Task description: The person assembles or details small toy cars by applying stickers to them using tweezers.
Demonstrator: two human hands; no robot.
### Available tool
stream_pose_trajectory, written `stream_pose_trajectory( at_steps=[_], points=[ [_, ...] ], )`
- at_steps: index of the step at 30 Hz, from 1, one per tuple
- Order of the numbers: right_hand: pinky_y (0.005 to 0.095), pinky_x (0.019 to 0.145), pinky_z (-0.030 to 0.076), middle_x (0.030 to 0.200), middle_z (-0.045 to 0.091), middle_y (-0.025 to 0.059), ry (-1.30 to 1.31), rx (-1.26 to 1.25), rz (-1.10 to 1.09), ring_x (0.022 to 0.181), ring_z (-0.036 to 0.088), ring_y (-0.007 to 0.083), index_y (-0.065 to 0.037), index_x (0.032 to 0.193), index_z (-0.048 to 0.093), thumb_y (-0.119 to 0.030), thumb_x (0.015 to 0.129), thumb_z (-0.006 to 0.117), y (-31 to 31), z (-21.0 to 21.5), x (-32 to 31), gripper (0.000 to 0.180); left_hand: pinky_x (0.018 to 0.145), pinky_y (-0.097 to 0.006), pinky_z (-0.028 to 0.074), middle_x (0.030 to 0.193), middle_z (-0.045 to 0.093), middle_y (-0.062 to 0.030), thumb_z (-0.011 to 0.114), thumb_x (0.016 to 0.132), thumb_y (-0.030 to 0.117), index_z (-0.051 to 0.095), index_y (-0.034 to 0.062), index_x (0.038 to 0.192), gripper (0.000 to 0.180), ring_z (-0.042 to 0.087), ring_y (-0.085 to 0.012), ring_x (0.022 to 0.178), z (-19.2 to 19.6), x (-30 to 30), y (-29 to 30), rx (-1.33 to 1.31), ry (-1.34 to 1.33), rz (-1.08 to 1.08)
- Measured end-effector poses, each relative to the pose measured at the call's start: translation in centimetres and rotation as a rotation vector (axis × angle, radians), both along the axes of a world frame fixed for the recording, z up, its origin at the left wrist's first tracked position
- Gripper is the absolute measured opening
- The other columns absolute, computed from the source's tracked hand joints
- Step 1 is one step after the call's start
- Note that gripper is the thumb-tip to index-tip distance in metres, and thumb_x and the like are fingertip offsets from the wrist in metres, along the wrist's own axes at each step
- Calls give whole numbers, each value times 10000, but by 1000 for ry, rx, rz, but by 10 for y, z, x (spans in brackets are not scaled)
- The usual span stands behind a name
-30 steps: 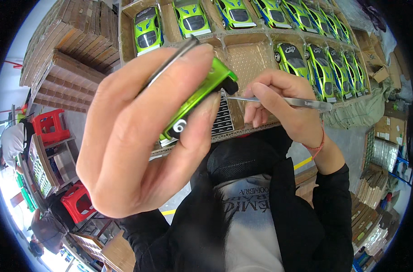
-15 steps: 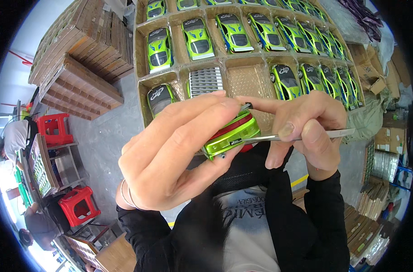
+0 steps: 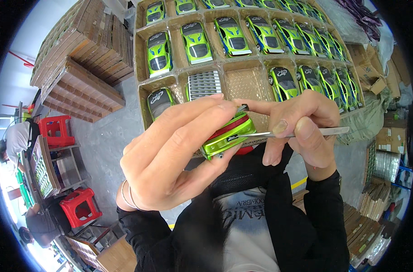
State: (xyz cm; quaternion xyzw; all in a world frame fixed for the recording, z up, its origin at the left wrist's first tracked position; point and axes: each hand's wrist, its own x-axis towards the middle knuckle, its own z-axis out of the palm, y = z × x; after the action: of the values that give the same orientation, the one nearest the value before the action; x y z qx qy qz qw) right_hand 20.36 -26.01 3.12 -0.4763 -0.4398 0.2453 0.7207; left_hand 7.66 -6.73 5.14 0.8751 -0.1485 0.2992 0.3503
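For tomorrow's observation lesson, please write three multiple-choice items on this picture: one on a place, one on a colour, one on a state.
1. Where do the tweezers' tips touch?
A. the rear end of the held car
B. a cardboard stack
C. a stool

2. What colour are the plastic stools at left?
A. blue
B. red
C. white

3. How is the tray compartment behind the hands?
A. empty
B. holding two cars
C. taped shut

Answers: 1 A, the right hand sets the metal tweezers on the green toy car gripped by the left hand. 2 B, the stool is red. 3 A, only the cardboard tray floor shows.
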Motion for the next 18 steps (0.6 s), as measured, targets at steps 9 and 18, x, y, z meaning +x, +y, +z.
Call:
stream_pose_trajectory(
  at_steps=[9, 18],
  points=[
    [637, 1027, 415, 533, 601, 83, -4, 18, -12, 499, 638, 163, -58, 865, 572, -337, 1018, 525, 0, -1, 1, 322, 871, -371, 540, 1083, 691, -249, 822, 668, -46, 651, -74, 1125, 489, 690, -320, 1008, 0, 0, -1, -4, 1, 10],
    [542, 1082, 407, 668, 658, 124, 56, 79, 100, 611, 658, 169, 36, 958, 585, -130, 1009, 510, -1, -3, 4, 189, 881, -373, 538, 1084, 692, -245, 822, 665, -45, 656, -71, 1122, 487, 688, -320, 1015, 2, -2, -2, -7, 20, 26]
  ],
)
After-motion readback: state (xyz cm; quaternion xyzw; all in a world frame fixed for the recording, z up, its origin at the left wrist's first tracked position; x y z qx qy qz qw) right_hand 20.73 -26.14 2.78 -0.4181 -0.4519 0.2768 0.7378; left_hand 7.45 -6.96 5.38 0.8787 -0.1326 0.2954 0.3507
